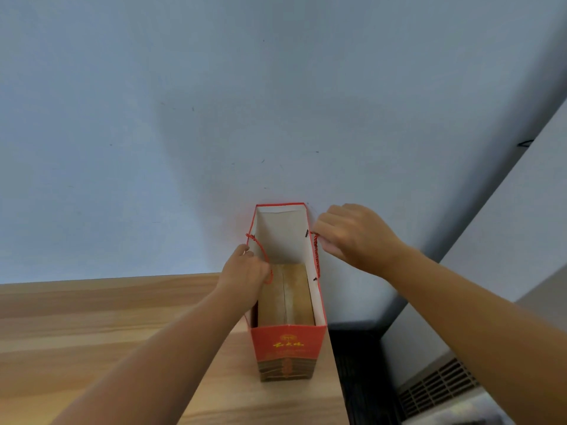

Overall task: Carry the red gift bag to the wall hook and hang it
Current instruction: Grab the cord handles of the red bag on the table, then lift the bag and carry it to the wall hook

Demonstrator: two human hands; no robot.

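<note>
The red gift bag (287, 348) stands upright on the right end of a wooden table (92, 332), its mouth open toward me, with gold print on its near face. Inside it lies a brown cardboard box (285, 296). My left hand (244, 271) pinches the left red cord handle (259, 246) at the bag's left rim. My right hand (352, 237) pinches the right red cord handle (316, 253) at the right rim. No wall hook shows in this view.
A plain pale wall (214, 102) rises directly behind the table. To the right of the table's edge is a dark floor gap (359, 363), a grey-white panel (506, 225) and a slatted vent (435, 384).
</note>
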